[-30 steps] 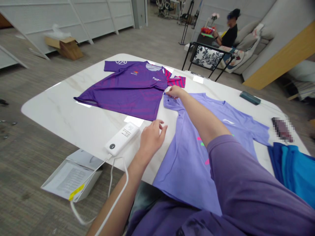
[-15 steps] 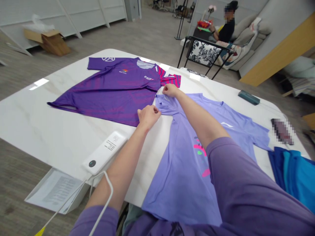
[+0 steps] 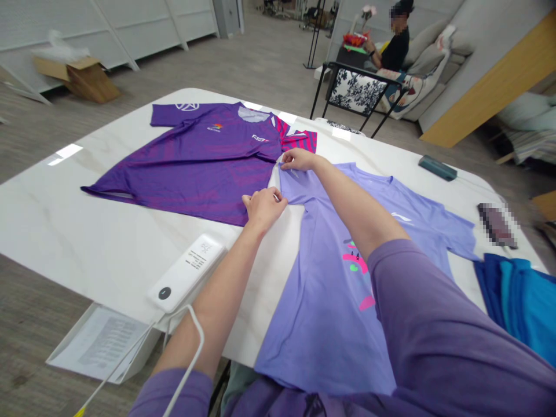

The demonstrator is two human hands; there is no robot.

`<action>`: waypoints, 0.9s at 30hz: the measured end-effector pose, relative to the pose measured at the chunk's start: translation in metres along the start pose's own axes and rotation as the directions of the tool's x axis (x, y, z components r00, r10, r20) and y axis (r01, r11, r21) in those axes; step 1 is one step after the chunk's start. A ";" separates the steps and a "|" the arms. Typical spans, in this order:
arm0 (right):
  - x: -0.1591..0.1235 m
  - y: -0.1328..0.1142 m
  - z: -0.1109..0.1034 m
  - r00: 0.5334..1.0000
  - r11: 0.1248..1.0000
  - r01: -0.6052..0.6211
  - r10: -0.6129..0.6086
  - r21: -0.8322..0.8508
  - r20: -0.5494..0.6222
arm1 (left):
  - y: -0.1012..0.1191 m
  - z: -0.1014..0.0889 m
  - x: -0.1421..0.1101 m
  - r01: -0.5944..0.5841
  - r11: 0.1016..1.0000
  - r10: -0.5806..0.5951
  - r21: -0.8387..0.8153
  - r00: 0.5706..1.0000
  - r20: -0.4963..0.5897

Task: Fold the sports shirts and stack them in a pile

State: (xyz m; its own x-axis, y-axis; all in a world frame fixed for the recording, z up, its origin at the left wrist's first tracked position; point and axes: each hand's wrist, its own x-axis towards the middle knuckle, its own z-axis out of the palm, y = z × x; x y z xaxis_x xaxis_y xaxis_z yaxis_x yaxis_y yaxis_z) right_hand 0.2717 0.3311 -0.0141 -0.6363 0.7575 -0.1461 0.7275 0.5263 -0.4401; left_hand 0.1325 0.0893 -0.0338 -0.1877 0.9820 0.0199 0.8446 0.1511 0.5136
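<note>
Lavender fabric: the light purple T-shirt (image 3: 334,289) lies flat on the white marble table (image 3: 87,231), chest up, hem hanging over the near edge toward me, collar off at about one o'clock.
Left hand: my left hand (image 3: 263,208) has thumb and fingers pinched shut on the lower edge of the shirt's left sleeve (image 3: 297,191).
Right hand: my right hand (image 3: 299,158) is closed on the sleeve's far corner, at twelve o'clock from the left hand, just beside the striped sleeve of the dark purple jersey (image 3: 208,162).
Handling: I judge the knit thin, light and limp; it will sag wherever it is not held and slide easily over the polished stone.
Where to hold: seams and hems, as at the sleeve cuff, give the firmest pinch; two spread points keep an edge straight.
Neighbours: a white power bank (image 3: 186,272) with its cable at seven o'clock of my left hand; a blue garment (image 3: 516,301) at the table's right end; a dark case (image 3: 437,168) at two o'clock.
Beyond: a person (image 3: 393,49) sits on a sofa, well apart.
</note>
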 end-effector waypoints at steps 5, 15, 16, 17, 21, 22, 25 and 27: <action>0.000 -0.002 0.013 0.982 0.995 -0.099 0.099 0.009 -0.162 | -0.002 -0.001 0.004 0.018 0.991 -0.011 0.134 0.999 -0.053; -0.023 -0.014 -0.006 0.985 0.929 -0.013 0.076 0.369 -0.157 | 0.008 0.003 0.012 0.079 0.994 -0.076 0.069 0.996 -0.050; -0.027 -0.014 -0.010 0.982 0.925 -0.012 0.083 0.381 -0.171 | 0.009 0.003 0.013 0.072 0.997 -0.071 0.039 0.996 -0.046; -0.032 -0.014 -0.014 0.979 0.919 -0.021 0.098 0.394 -0.177 | 0.010 0.003 0.013 0.063 0.998 -0.063 0.010 0.997 -0.045; -0.056 -0.015 -0.032 0.975 0.819 -0.118 0.204 0.561 -0.092 | 0.025 -0.001 0.009 -0.009 0.993 -0.001 -0.117 0.996 -0.087; -0.063 -0.014 -0.037 0.970 0.778 -0.144 0.232 0.611 -0.067 | 0.031 -0.003 0.007 -0.050 0.987 0.034 -0.150 0.994 -0.107; -0.090 -0.008 -0.055 0.944 0.693 -0.156 0.315 0.704 -0.100 | 0.062 -0.007 -0.003 -0.265 0.923 0.211 -0.277 0.955 -0.210; -0.114 0.003 -0.067 0.918 0.679 -0.117 0.352 0.725 -0.182 | 0.089 -0.008 -0.011 -0.427 0.841 0.345 -0.333 0.896 -0.278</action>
State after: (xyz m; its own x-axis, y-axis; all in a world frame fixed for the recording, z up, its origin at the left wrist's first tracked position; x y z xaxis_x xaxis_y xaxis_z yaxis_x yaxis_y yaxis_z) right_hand 0.3636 0.2723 0.0603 -0.2811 0.9511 -0.1278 0.3822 -0.0113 -0.9240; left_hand 0.2059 0.0908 0.0186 -0.0164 0.9009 0.4337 0.6231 -0.3300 0.7091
